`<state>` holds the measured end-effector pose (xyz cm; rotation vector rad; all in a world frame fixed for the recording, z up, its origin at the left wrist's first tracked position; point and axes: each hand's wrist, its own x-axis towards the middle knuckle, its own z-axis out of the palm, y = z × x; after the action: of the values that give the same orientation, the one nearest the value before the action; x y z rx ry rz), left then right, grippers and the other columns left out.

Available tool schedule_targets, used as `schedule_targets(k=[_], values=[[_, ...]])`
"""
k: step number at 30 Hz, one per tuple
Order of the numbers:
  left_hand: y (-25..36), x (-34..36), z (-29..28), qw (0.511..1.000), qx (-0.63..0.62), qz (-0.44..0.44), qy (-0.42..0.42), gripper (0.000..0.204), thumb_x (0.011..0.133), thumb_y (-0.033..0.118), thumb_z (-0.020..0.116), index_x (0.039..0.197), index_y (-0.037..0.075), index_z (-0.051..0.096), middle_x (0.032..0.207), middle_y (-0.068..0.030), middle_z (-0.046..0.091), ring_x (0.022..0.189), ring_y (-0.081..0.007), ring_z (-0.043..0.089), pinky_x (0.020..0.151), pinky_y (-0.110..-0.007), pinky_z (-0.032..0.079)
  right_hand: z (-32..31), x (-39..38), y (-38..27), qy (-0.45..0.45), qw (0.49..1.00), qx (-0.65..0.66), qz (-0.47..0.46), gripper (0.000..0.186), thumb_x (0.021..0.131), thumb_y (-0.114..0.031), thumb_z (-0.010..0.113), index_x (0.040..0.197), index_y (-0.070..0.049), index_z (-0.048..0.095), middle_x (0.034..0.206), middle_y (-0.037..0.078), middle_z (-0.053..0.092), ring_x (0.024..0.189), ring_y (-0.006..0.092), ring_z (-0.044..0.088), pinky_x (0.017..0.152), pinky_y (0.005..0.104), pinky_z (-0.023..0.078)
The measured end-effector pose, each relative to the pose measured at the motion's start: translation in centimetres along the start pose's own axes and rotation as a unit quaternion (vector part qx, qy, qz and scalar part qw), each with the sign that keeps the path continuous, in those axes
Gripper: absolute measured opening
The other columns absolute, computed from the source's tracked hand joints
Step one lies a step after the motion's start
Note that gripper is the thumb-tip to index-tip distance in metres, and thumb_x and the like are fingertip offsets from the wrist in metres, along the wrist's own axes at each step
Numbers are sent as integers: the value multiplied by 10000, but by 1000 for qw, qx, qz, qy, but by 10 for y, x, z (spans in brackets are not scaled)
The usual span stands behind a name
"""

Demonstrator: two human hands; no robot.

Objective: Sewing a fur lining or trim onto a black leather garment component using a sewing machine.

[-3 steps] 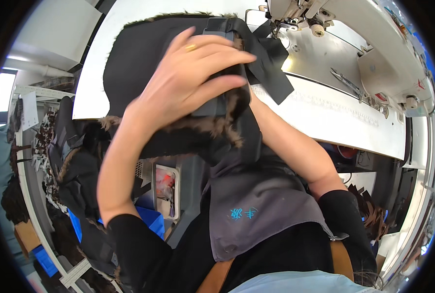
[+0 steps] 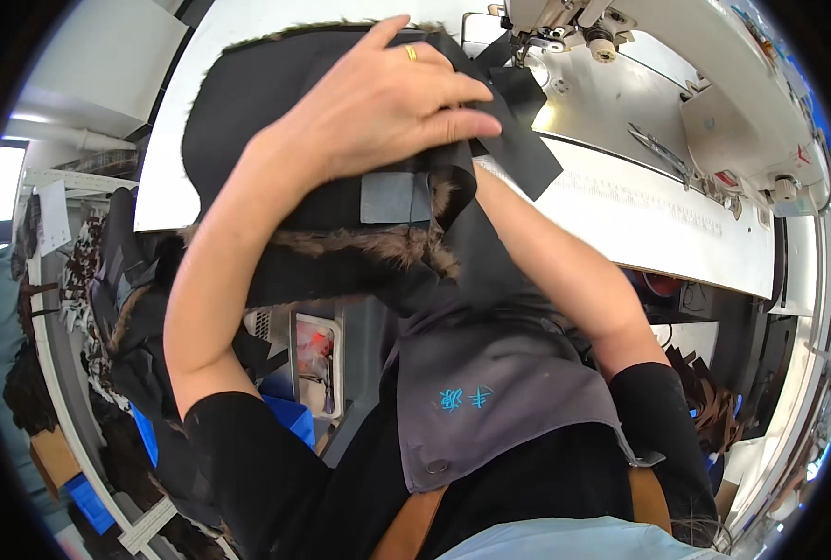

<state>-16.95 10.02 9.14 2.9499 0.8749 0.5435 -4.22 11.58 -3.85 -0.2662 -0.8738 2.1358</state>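
Observation:
A black garment piece (image 2: 247, 121) edged with brown fur (image 2: 397, 245) lies across the table and hangs over its front edge. My left hand (image 2: 392, 98), a gold ring on one finger, lies over the upper right part of the piece with its fingers stretched and apart. Below that hand a grey-blue patch (image 2: 395, 198) shows on the cloth. My right forearm (image 2: 555, 252) reaches up under the right side of the garment, where the cloth and my left hand hide the right hand. Black fabric strips (image 2: 518, 121) stick out to the right, near the sewing machine's needle.
The sewing machine (image 2: 751, 131) stands at the upper right, with scissors or tweezers (image 2: 658, 149) on its metal bed. Dark fur-trimmed pieces (image 2: 145, 345) pile up at the left. A tray (image 2: 317, 364) and a blue bin (image 2: 289, 422) sit below the table (image 2: 611, 210).
My left hand has moved up and slightly right over the garment, uncovering more of the grey-blue patch. The garment's left side has shifted slightly left.

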Motion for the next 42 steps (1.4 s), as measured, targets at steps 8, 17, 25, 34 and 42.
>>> schedule_targets(k=[8,17,25,34,42], values=[[-3,17,-20,981,-7,31,190,388,764,393,723,626,71,559,504,-75,454,479,-229,501,463,-324,377,33,23,-7,-153,975,-158,-42,212,868,-139,534,1032,-26,605,962,43,617,853,122,562,760,261,479],[-10,2,-22,979,-14,3,202,264,727,246,790,651,83,596,512,-23,475,450,-169,464,449,-298,356,28,-4,-48,-303,889,-333,-84,178,806,-99,586,966,-28,614,901,48,611,787,117,546,689,261,480],[-17,5,-12,970,-42,32,239,206,699,45,812,675,33,607,569,47,452,484,-33,326,450,-199,245,-56,-19,-101,-74,842,-532,-37,319,940,-193,538,1215,-33,560,1069,53,629,923,104,611,800,285,529],[-27,10,-3,973,-90,-24,212,142,766,-4,745,869,7,647,597,68,364,528,-12,305,494,-188,238,-38,-96,-144,-59,957,-251,133,564,912,-445,562,1290,-31,500,1197,72,590,1034,157,584,934,329,460],[-33,46,-65,962,255,20,96,160,848,163,703,856,24,625,696,-4,586,565,-100,517,543,-249,422,38,-33,-99,-130,706,-688,-106,320,754,-235,618,774,85,622,748,256,640,747,357,665,666,402,523]])
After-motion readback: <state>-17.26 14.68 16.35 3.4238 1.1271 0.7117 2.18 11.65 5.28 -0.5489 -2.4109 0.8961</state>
